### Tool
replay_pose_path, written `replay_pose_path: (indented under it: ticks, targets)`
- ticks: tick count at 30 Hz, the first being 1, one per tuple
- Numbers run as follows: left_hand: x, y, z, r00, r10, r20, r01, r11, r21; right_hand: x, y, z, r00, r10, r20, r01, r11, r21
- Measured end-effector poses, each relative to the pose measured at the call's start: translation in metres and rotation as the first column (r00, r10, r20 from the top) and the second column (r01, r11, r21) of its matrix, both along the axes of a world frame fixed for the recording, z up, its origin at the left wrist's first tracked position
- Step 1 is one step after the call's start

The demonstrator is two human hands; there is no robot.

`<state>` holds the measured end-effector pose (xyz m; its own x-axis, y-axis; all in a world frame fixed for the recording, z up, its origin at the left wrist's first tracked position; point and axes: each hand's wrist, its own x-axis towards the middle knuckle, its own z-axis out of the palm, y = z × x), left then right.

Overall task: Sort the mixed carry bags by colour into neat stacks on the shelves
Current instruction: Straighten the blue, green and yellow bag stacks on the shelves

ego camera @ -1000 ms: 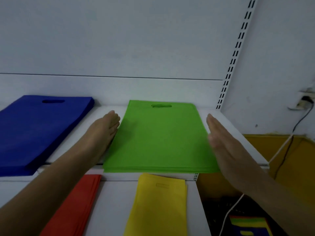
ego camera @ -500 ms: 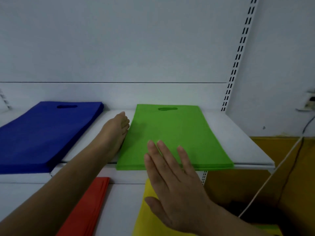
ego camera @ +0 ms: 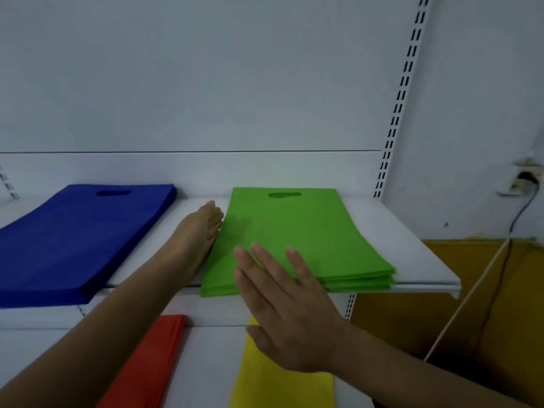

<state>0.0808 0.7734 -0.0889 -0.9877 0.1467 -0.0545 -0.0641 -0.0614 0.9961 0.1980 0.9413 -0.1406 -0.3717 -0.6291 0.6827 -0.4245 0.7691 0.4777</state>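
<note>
**Both flat hands at the green bag stack on the upper shelf**

A stack of flat, bright green non-woven carry bags with die-cut handle slots lies on the white upper shelf board, its front edge overhanging the shelf lip slightly and its layers fanned a little at the near right corner. The left hand stands on its edge on the shelf, fingers straight and together, pressed against the left side of the green stack; it holds nothing. The right hand is spread flat with fingers straight and slightly apart, palm toward the front of the green stack; its fingertips overlap the stack's near edge, though whether they actually touch it cannot be told.

To the left on the same shelf level lies a stack of flat dark blue carry bags, well apart from the green one. On the white lower shelf lie a stack of flat red-orange bags and, to its right, a stack of flat yellow bags partly covered by the right wrist.

A white slotted upright rail runs up the wall at the right. Beyond it are a yellow-brown cardboard box, a wall socket and a dark cable.
</note>
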Motion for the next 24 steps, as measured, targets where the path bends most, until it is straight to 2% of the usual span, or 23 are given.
replay_pose_path:
  ticks: [2,4,8,12,13,16,17,21,24]
  targets:
    - [-0.002,-0.004,-0.002,1.000,0.002,0.004,-0.002,1.000,0.011,0.012,-0.003,-0.006,0.983,0.172,-0.065,-0.172,0.985,0.007]
    - [-0.004,-0.007,-0.003,1.000,0.003,0.012,-0.003,0.999,0.032,0.013,0.001,-0.013,0.974,0.208,-0.089,-0.206,0.978,0.022]
    - [-0.004,-0.006,-0.003,1.000,0.013,0.006,-0.013,0.998,0.056,-0.009,0.010,-0.022,0.996,-0.041,-0.077,0.045,0.998,0.051]
    - [-0.003,-0.008,-0.004,1.000,0.010,0.006,-0.011,0.997,0.076,0.005,-0.013,-0.029,0.982,0.130,-0.136,-0.135,0.990,-0.029]
    - [-0.003,-0.009,-0.004,1.000,0.011,0.005,-0.011,0.997,0.079,0.005,-0.016,-0.026,0.983,0.115,-0.146,-0.120,0.992,-0.030]
    - [-0.002,-0.008,-0.003,1.000,0.011,-0.004,-0.011,0.998,0.065,-0.012,-0.017,-0.017,0.983,-0.120,-0.136,0.119,0.993,-0.013]
    - [-0.001,-0.007,-0.004,1.000,0.010,-0.002,-0.010,0.998,0.063,-0.013,-0.019,-0.016,0.984,-0.144,-0.107,0.141,0.989,-0.035]
    - [-0.003,-0.010,-0.004,1.000,0.019,0.018,-0.020,0.995,0.098,0.002,-0.033,-0.016,0.987,0.052,-0.151,-0.068,0.992,-0.105]
    - [-0.003,-0.009,-0.005,1.000,0.019,0.002,-0.019,0.997,0.072,-0.015,-0.029,-0.018,0.981,-0.121,-0.155,0.111,0.991,-0.068]
